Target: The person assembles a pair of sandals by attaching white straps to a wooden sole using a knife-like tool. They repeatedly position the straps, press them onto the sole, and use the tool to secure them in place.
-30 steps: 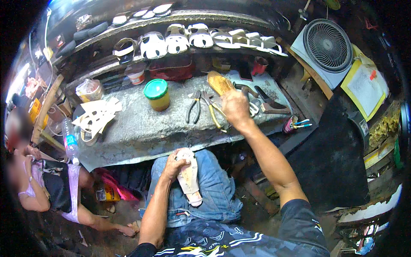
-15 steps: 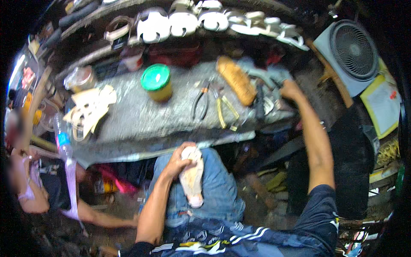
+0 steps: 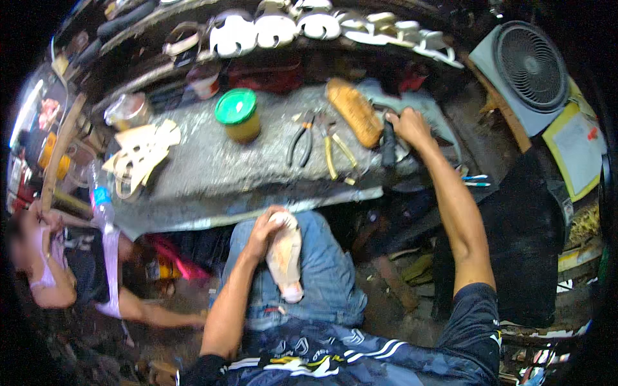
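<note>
My left hand (image 3: 262,233) is wrapped round a pale, sole-shaped shoe piece (image 3: 284,260), holding it upright over my jeans with its narrow end toward me. The fingers cover part of its far left edge. Across the bench, my right hand (image 3: 412,127) has its thumb and curled fingers at the upper end of a black-handled tool (image 3: 389,149); the tool's head is partly hidden, so its kind is unclear. Just left of that hand lies a long tan shoe last or block (image 3: 355,112). Black-handled pliers (image 3: 300,143) and yellow-handled pincers (image 3: 335,151) lie farther left.
On the bench (image 3: 199,174) stand a green-lidded tub (image 3: 237,116) and cut cream pieces (image 3: 145,154). White sandals (image 3: 277,31) line a shelf behind. A fan (image 3: 531,67) is at far right. Another person (image 3: 55,264) sits at left beside a plastic bottle (image 3: 100,196).
My right hand has moved left along the bench to the top of the black handle. My left hand still holds the pale shoe piece, nearly in place. The view has shifted slightly.
</note>
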A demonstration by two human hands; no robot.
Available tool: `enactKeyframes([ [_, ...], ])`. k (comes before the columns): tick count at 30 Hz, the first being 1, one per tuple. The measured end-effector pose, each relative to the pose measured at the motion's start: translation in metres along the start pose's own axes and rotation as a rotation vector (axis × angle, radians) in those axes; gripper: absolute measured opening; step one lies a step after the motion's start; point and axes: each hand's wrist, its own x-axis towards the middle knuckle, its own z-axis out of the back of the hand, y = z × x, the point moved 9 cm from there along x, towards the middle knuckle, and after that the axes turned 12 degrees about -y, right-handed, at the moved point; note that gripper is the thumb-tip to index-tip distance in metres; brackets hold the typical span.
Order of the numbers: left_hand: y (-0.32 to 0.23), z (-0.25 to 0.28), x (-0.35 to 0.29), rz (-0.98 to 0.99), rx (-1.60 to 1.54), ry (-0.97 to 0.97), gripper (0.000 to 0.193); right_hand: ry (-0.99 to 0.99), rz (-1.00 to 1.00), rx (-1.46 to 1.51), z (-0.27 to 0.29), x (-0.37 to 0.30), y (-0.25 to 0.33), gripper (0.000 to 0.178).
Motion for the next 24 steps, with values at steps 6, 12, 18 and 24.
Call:
enactKeyframes([
  [6, 0.003, -0.006, -0.003, 0.054, -0.159, 0.063, 0.071, 0.275, -0.359, 0.421, -0.022, -0.002, 0.008, 0.04],
  [12, -0.007, -0.01, -0.019, 0.079, -0.179, 0.054, 0.101, 0.144, -0.531, 0.839, 0.061, -0.013, -0.008, 0.027],
  [18, 0.0, -0.007, -0.011, 0.144, -0.081, -0.024, 0.108, -0.54, -0.041, 1.389, 0.236, -0.12, 0.039, 0.054],
  [24, 0.002, -0.013, -0.005, 0.146, 0.012, -0.055, 0.117, -0.503, 0.235, 0.821, 0.173, -0.274, 0.175, 0.04],
])
